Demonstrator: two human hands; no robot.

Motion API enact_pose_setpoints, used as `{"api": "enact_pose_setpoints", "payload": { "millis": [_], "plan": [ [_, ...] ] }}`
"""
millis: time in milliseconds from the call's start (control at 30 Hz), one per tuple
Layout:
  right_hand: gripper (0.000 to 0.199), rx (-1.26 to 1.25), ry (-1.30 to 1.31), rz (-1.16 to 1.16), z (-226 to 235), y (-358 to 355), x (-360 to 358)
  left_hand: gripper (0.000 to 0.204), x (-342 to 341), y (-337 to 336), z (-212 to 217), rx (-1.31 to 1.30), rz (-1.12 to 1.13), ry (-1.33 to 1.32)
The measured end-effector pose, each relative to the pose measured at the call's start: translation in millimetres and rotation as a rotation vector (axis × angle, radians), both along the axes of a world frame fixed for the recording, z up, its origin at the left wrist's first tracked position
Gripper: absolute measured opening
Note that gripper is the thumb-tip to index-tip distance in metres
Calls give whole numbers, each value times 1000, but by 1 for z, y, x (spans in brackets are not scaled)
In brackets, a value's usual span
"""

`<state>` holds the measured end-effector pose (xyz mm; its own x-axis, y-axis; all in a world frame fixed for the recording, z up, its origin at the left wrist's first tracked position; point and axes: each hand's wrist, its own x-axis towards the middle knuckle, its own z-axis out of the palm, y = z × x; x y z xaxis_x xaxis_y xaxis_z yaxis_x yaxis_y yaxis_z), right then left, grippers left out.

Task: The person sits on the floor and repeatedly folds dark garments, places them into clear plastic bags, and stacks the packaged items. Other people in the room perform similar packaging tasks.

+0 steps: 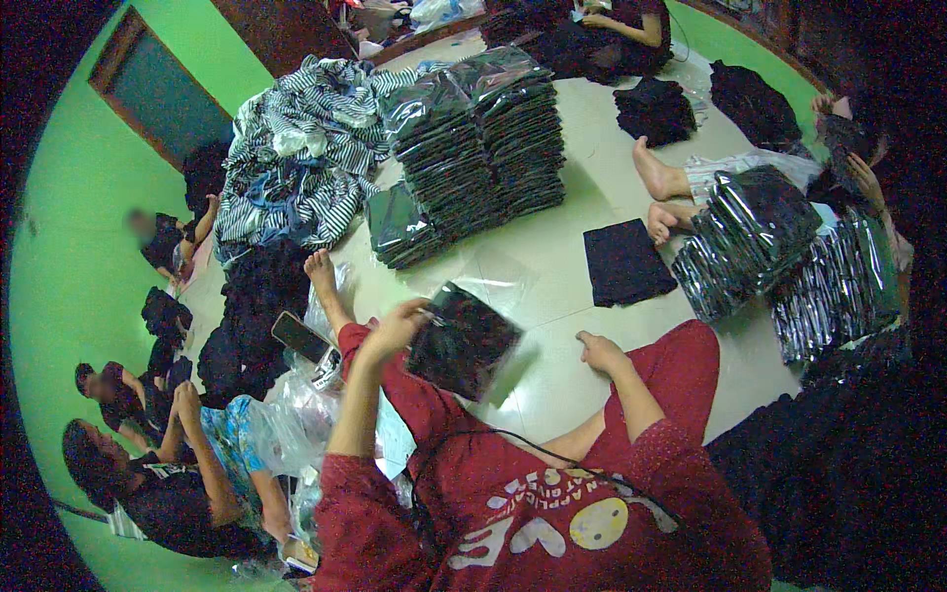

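A black folded garment in a clear plastic bag hangs tilted above my lap. My left hand is closed on its upper left corner. To the right, over the floor beside my raised knee, my right hand is loosely curled with its fingers partly apart, and nothing shows in it. Beyond that hand, a black folded garment without a bag lies flat on the tiles. A tall stack of bagged black garments stands farther off, with a lower pile against its left front.
Striped clothes are heaped at the far left. Clear plastic bags and a phone lie by my left knee. More bagged stacks stand at right, near a co-worker's feet. Another person sits at left. Dark cloth covers the lower right.
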<state>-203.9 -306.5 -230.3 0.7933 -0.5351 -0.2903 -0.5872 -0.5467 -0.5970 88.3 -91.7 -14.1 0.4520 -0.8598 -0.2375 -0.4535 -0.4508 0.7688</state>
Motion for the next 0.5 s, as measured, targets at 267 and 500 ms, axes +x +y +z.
{"api": "enact_pose_setpoints", "payload": {
  "millis": [267, 500],
  "plan": [
    [42, 18, 108, -15, 12, 8, 5, 28, 105, -35, 111, 3, 238, -1053],
    [43, 76, 32, -4, 23, 8, 5, 33, 153, -99, -2, -110, 143, -1337]
  ]
}}
